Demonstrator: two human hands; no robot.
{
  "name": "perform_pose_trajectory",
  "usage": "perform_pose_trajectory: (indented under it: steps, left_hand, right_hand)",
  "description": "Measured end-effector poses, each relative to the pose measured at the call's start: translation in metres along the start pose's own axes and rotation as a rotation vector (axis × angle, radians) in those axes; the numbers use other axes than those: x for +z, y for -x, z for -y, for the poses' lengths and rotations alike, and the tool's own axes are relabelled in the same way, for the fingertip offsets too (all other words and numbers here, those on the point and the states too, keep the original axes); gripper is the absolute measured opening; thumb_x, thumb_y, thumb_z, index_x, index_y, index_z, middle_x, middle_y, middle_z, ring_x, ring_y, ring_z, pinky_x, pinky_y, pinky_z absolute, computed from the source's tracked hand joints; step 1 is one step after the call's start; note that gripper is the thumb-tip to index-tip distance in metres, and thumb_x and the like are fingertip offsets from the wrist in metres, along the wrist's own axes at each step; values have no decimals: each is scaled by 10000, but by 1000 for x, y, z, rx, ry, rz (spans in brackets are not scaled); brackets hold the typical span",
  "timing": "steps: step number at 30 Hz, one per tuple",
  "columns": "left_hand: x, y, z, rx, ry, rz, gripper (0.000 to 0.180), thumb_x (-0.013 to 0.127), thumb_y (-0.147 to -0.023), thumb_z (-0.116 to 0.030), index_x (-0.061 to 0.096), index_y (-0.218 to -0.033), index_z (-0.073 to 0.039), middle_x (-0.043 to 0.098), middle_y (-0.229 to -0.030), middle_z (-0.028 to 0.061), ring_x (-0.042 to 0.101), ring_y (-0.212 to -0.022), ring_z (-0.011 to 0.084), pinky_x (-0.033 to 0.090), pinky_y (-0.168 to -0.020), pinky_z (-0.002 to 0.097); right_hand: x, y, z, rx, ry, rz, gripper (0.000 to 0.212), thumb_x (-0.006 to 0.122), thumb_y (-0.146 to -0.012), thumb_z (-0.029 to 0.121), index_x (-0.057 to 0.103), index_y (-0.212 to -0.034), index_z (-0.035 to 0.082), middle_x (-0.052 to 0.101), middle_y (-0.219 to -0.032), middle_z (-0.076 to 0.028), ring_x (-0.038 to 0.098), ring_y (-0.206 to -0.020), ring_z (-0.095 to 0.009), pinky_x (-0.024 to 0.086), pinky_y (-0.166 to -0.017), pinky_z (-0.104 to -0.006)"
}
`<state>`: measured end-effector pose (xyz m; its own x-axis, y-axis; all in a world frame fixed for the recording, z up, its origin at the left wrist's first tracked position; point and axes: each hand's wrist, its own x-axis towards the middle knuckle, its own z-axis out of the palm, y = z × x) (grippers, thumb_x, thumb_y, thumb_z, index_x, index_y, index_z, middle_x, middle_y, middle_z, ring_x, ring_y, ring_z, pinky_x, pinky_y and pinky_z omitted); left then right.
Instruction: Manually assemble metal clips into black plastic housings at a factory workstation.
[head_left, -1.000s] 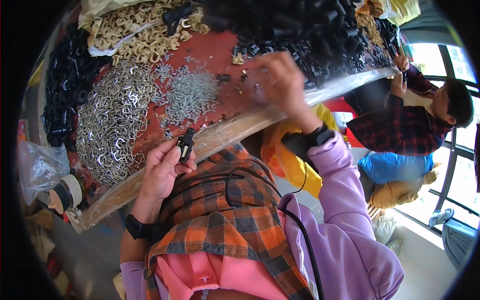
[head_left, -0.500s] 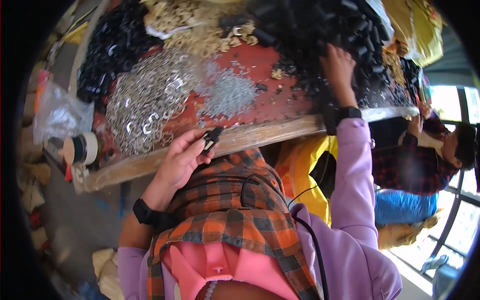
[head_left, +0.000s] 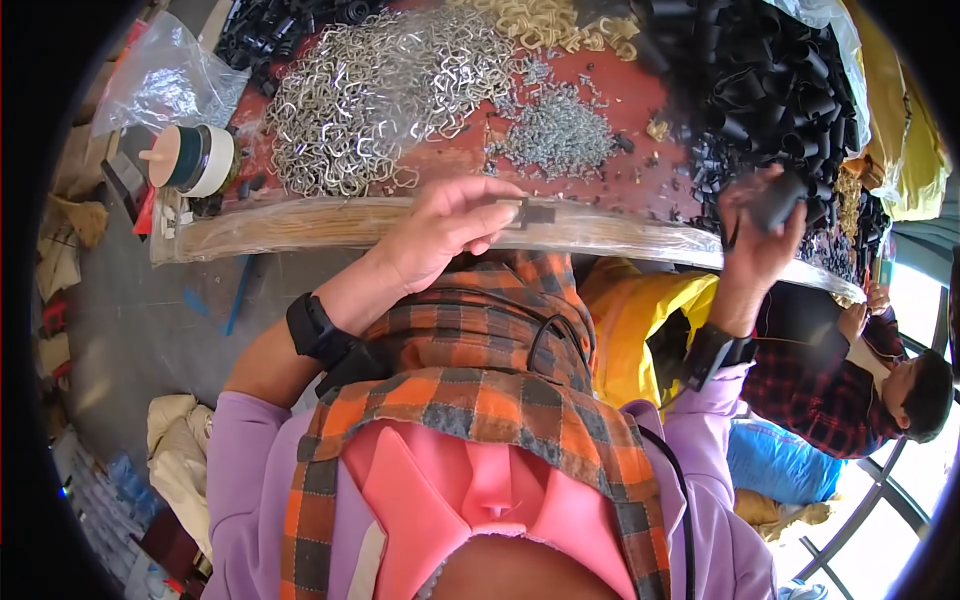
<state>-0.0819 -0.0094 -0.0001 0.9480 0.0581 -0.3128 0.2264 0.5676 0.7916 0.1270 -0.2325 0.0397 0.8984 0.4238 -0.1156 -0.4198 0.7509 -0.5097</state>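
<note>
Left hand (head_left: 445, 230): fingers pinch a small black part (head_left: 533, 213) at the table's near edge (head_left: 300, 222).
Right hand (head_left: 758, 235): fingers grip a black tube (head_left: 778, 200) beside the black tube pile (head_left: 765, 85).

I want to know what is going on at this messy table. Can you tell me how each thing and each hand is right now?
Left hands: closed, pinching a small dark flat piece at the table's edge.
Right hands: closed around a black tube-shaped part, raised.
Silver bent-wire metal clips: loose, heaped.
Small grey screws: loose pile.
Black plastic tubes: heaped.
Clear plastic bag: crumpled, lying at the table's corner.
Tape roll: on its side.
</note>
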Motion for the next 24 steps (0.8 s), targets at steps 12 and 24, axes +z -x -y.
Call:
perform_pose_trajectory:
  steps: [12, 24]
  left_hand:
    - [7, 2, -11, 125, -348, 72, 242, 511, -813, -152, 517, -999, 2, 496, -721, -19, 408, -594, 14, 345, -509, 151]
    - [19, 7, -10, -85, -446, 117, 282, 543, -782, -151, 509, -990, 36, 581, -755, 59, 509, -600, 63, 425, -545, 190]
  right_hand:
    - [34, 51, -97, 6, 1459, 892, 359, 478, -811, 315, 542, -926, -19, 549, -740, -66, 511, -666, -148, 392, -602, -250]
    - [32, 80, -96, 214, 1304, 455, 372, 366, -872, 319, 524, -938, -12, 556, -733, -45, 512, -659, -128, 395, -615, -234]
